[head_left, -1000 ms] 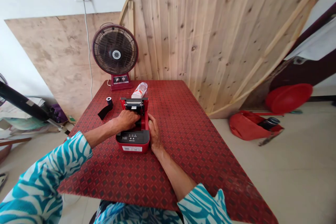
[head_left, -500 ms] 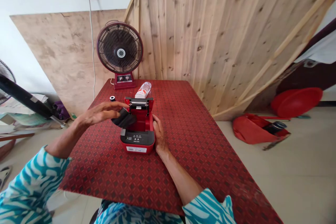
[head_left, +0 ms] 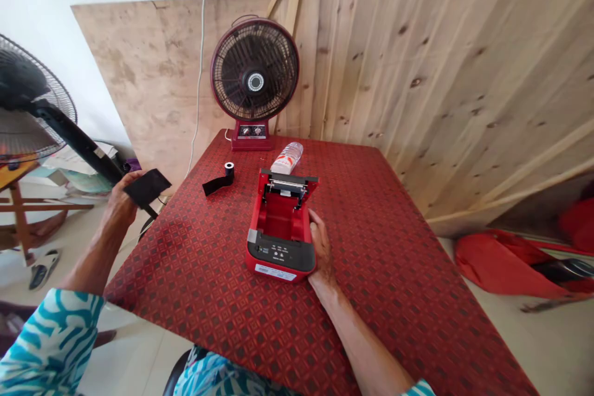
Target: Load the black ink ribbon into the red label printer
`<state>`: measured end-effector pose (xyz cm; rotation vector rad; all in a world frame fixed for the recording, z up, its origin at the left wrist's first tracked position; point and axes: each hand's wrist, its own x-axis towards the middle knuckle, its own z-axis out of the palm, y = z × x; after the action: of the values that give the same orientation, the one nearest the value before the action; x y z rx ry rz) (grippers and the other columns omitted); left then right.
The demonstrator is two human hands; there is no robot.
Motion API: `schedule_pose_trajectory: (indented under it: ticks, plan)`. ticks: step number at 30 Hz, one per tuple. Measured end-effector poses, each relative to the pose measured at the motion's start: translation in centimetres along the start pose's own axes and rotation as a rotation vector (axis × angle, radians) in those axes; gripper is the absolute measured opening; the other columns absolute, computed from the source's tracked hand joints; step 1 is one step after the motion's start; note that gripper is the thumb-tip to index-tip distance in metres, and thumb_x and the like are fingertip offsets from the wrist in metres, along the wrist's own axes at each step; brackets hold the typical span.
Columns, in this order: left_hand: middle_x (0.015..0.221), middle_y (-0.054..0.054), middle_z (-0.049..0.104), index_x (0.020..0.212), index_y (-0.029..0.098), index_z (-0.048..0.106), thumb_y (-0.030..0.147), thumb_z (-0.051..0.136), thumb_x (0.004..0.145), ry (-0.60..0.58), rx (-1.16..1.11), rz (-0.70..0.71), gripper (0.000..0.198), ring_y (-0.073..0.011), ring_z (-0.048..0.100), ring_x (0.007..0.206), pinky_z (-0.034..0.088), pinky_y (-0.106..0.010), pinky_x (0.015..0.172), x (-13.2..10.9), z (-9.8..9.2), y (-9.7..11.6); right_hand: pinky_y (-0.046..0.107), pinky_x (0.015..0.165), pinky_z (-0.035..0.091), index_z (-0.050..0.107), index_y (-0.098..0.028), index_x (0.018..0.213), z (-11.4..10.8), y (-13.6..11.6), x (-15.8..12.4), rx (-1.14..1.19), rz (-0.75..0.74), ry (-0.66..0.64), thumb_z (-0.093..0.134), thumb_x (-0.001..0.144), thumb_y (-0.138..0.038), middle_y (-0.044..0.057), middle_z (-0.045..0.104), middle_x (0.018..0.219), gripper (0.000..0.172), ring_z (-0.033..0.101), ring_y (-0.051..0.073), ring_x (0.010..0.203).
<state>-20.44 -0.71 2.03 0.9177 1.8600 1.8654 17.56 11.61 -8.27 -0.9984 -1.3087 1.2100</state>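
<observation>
A small red and black receipt printer (head_left: 280, 258) stands on the table with its lid raised. Its red paper bay shows no roll inside. My right hand (head_left: 321, 247) grips the printer's right side, some of its fingers hidden behind the casing. Out past the table's left edge, my left hand (head_left: 121, 198) is closed on a flat black strip (head_left: 147, 187), which looks like paper. A small paper roll (head_left: 229, 170) with a white end stands on the table, its loose black tail lying toward the left.
A plastic bottle (head_left: 288, 158) lies behind the printer, and a maroon desk fan (head_left: 255, 83) stands at the back. A black floor fan (head_left: 88, 139) is at the left. On the floor at the right sits a red bag (head_left: 496, 266).
My left hand has drawn the black strip away from the printer, leftward past the table edge. My right hand stays on the printer. The view has shifted left.
</observation>
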Motion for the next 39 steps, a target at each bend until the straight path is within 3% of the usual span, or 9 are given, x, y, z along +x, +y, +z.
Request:
schedule_pose_trajectory:
  ticks: [4,9,17,24,31,35,37,39]
  plan:
    - [0.065,0.004,0.061,0.082,0.019,0.056,0.032,0.078,0.048,0.02,0.074,-0.003,0.043,-0.0123,0.06,0.057,0.049,-0.022,0.053,-0.2,2.5,-1.5,0.044,0.107,0.033,0.054,-0.022,0.125,0.0,0.5,0.2,-0.004,-0.002,0.014,0.042,0.087,-0.051,0.007,0.055,0.134,0.049,0.047,0.024,0.126]
    - [0.073,0.0,0.066,0.085,0.017,0.055,0.034,0.076,0.051,-0.173,0.158,-0.046,0.043,-0.0171,0.066,0.069,0.052,-0.027,0.063,-2.0,6.9,-2.8,0.044,0.106,0.035,0.054,-0.024,0.125,0.0,0.6,0.2,0.016,0.014,0.012,0.042,0.087,-0.052,0.007,0.055,0.134,0.049,0.048,0.024,0.125]
    - [0.078,-0.002,0.068,0.09,0.018,0.056,0.033,0.068,0.059,-0.401,0.3,0.015,0.037,-0.0197,0.068,0.073,0.053,-0.03,0.066,-2.3,8.4,-3.3,0.044,0.105,0.036,0.056,-0.023,0.122,0.2,-0.1,0.0,0.019,0.003,0.02,0.044,0.086,-0.052,0.007,0.059,0.13,0.048,0.051,0.024,0.122]
    - [0.081,-0.001,0.067,0.088,0.021,0.057,0.029,0.064,0.064,-0.427,0.448,0.119,0.027,-0.0204,0.065,0.078,0.05,-0.032,0.073,-2.7,10.9,-4.6,0.043,0.105,0.036,0.055,-0.024,0.123,0.1,-0.5,-0.1,0.005,0.008,0.002,0.043,0.086,-0.053,0.006,0.058,0.132,0.049,0.05,0.023,0.123]
    - [0.096,-0.006,0.067,0.104,0.021,0.06,0.03,0.062,0.07,-0.44,0.565,0.215,0.035,-0.0223,0.064,0.086,0.05,-0.035,0.081,-3.4,9.4,-2.2,0.045,0.107,0.033,0.055,-0.024,0.123,0.2,-0.8,-0.1,0.008,-0.01,-0.003,0.042,0.086,-0.053,0.007,0.057,0.132,0.049,0.048,0.024,0.125]
    - [0.094,-0.007,0.068,0.101,0.02,0.064,0.034,0.057,0.082,-0.425,0.618,0.421,0.024,-0.0217,0.065,0.085,0.049,-0.034,0.082,-5.9,9.7,1.0,0.043,0.107,0.034,0.055,-0.024,0.123,0.4,-0.4,0.1,0.033,-0.029,-0.012,0.042,0.087,-0.052,0.006,0.057,0.133,0.048,0.049,0.023,0.124]
    - [0.096,-0.007,0.069,0.096,0.021,0.067,0.032,0.056,0.085,-0.567,0.558,0.535,0.019,-0.0218,0.064,0.091,0.049,-0.033,0.084,-7.8,11.0,3.0,0.042,0.105,0.036,0.055,-0.024,0.123,0.5,-0.5,0.1,0.045,-0.037,-0.009,0.042,0.087,-0.05,0.006,0.058,0.131,0.046,0.051,0.022,0.122]
    - [0.098,-0.006,0.07,0.098,0.023,0.068,0.028,0.054,0.087,-0.802,0.469,0.599,0.019,-0.0208,0.064,0.094,0.049,-0.032,0.086,-9.7,12.6,4.8,0.042,0.105,0.036,0.056,-0.024,0.121,0.5,-0.7,0.0,0.05,-0.035,-0.007,0.042,0.087,-0.049,0.006,0.059,0.13,0.045,0.051,0.022,0.121]
